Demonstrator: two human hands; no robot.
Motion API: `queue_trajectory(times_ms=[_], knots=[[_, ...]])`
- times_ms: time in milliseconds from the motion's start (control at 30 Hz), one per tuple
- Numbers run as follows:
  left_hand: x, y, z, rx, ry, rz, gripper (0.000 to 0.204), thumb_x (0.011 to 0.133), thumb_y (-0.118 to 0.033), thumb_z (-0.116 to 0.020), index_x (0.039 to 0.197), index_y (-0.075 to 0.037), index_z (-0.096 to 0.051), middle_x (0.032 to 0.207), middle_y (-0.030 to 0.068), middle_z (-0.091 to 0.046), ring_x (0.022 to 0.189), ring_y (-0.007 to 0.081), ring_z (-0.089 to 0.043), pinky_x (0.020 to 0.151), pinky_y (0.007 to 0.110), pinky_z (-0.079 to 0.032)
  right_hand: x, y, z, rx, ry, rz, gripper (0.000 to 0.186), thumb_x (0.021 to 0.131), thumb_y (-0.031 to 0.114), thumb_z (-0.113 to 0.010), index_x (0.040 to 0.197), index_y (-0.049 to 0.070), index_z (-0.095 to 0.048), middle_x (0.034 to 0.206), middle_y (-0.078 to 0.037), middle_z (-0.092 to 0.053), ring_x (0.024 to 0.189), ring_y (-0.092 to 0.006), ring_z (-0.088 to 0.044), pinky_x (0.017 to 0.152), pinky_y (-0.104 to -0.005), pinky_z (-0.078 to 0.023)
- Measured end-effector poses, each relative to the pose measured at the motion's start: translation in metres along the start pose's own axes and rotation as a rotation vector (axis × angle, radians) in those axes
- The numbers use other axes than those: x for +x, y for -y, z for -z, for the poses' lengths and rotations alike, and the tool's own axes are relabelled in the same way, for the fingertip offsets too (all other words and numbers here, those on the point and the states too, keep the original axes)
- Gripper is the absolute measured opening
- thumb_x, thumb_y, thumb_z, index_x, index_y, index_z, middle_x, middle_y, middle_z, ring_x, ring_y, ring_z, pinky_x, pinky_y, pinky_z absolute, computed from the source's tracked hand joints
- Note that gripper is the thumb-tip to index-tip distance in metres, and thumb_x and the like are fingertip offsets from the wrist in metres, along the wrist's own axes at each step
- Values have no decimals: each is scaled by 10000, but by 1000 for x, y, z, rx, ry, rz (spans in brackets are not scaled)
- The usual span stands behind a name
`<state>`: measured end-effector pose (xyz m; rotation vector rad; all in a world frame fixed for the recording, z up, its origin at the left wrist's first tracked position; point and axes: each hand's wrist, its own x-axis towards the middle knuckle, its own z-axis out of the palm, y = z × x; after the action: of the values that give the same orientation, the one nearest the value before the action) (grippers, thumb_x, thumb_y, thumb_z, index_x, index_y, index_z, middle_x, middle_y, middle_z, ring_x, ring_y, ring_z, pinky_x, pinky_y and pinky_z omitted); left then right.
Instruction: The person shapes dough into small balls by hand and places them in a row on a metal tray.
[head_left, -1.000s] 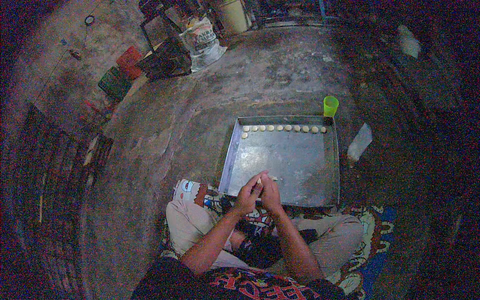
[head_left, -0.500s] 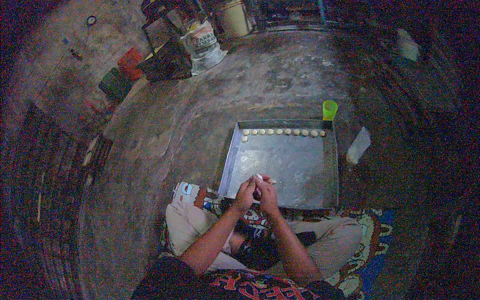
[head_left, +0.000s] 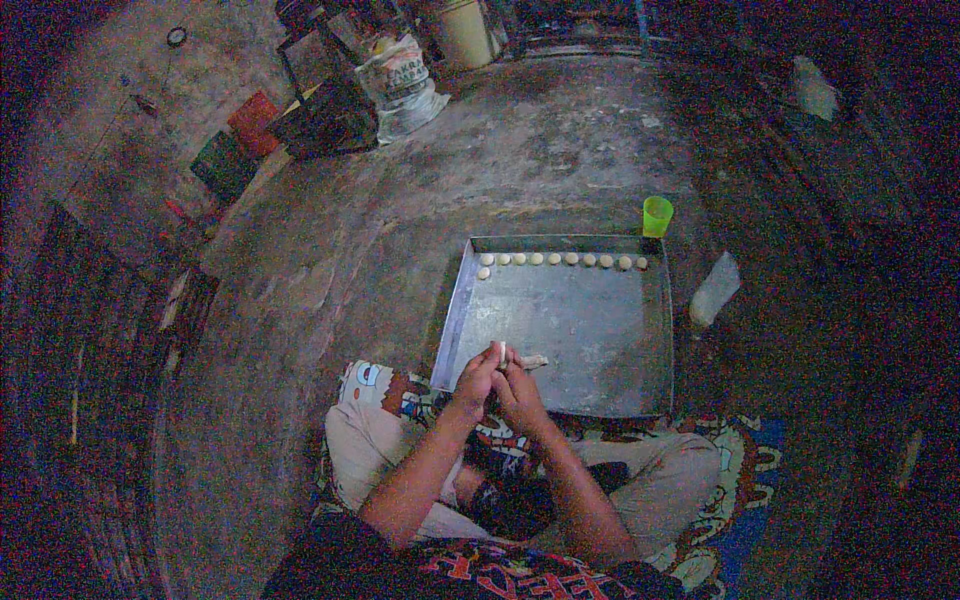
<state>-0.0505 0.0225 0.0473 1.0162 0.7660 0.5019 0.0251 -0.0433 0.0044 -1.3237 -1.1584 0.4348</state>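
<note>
Close together over the near left part of a large metal tray (head_left: 590, 330), my left hand (head_left: 477, 384) and my right hand (head_left: 520, 398) both have their fingers closed. A pale, dough-like piece (head_left: 502, 352) shows between the fingertips of the two hands. Beside the right fingers a whitish strip (head_left: 535, 361) sticks out; whether it joins the other piece I cannot tell. Along the tray's far edge runs a row of small round pale dough balls (head_left: 553, 259). One more ball (head_left: 484, 273) starts a second row at the left.
A yellow-green cup (head_left: 657, 217) stands behind the tray's far right corner. Right of the tray lies a white plastic packet (head_left: 715, 290). A white sack (head_left: 397, 85) and a pale bucket (head_left: 464, 35) are farther back. Beneath my crossed legs is a patterned mat (head_left: 735, 500).
My hands have shifted slightly left, and the right fingers have changed position around the pale piece. More of the whitish strip now shows beside the right hand. The balls look unchanged.
</note>
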Motion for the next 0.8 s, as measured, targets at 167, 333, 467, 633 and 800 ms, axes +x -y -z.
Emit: queue_trajectory(times_ms=[167,333,467,633,800], knots=[[5,29,10,170,-197,-37,320,988,-298,-396,972,-44,-590,864,35,-605,757,112,-547,721,275,-459,-4,18,5,49,-3,-168,557,953,471,-314,941,-32,-553,828,-171,-603,767,-285,-566,728,-383,-430],[-5,105,22,296,-139,-403,310,971,-199,-353,1218,-81,-500,1155,84,-568,1050,203,-538,908,325,-431,0,20,24,-49,202,-608,631,944,535,-299,997,-32,-570,870,-143,-622,815,-235,-571,762,-361,-440],[-19,116,7,192,-108,-458,358,971,-181,-334,1281,-31,-433,1289,122,-475,1182,248,-461,1010,341,-352,-12,-25,16,162,246,-374,597,952,504,-321,983,-30,-586,874,-123,-625,810,-213,-564,754,-360,-449],[-25,77,36,901,-59,-552,413,962,-160,-401,1334,18,-371,1346,180,-425,1238,279,-426,1040,359,-320,-12,-20,16,140,216,-471,550,965,459,-328,948,-32,-575,847,-102,-605,788,-191,-543,717,-359,-437],[-23,36,6,726,108,-602,337,928,-104,-474,1250,-5,-479,1265,152,-497,1202,277,-454,1020,356,-342,-7,-9,27,156,99,-389,570,969,472,-303,915,-30,-567,819,-102,-607,732,-196,-548,663,-364,-433]])
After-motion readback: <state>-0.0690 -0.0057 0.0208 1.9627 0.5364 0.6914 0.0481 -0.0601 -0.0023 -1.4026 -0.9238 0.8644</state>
